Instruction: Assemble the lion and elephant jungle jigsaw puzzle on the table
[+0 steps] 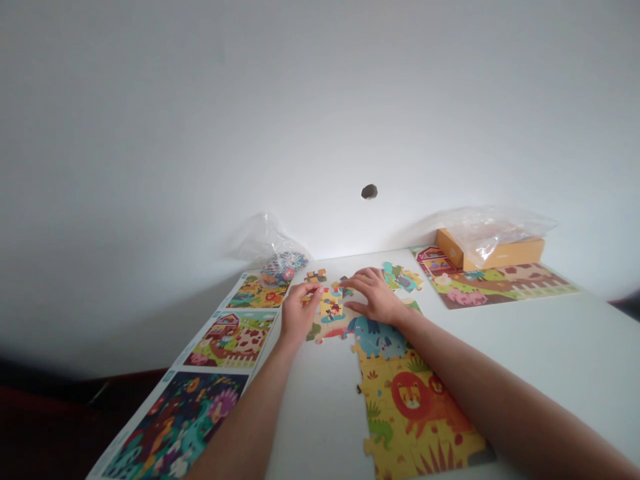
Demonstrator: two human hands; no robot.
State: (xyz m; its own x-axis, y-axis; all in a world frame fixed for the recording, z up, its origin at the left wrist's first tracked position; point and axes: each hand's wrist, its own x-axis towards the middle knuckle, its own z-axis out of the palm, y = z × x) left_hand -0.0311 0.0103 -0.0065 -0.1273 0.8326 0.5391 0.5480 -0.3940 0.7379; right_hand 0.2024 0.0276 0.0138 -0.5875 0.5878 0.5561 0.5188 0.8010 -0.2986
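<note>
A partly built jigsaw puzzle [410, 407] with a lion and a blue elephant lies on the white table [550, 360]. My left hand [299, 312] pinches a small puzzle piece [331, 303] at the puzzle's upper left edge. My right hand [375, 295] lies flat with fingers stretched over the pieces just right of it, touching the puzzle's top. Loose pieces [403, 277] lie beyond my right hand, and one more piece [316, 275] sits behind my left hand.
Three picture cards [233, 339] line the table's left edge. A clear bag of pieces [280, 260] sits at the back left. A finished farm puzzle [495, 283] with an orange box [490, 250] under a plastic bag lies at the back right. A white wall stands close behind.
</note>
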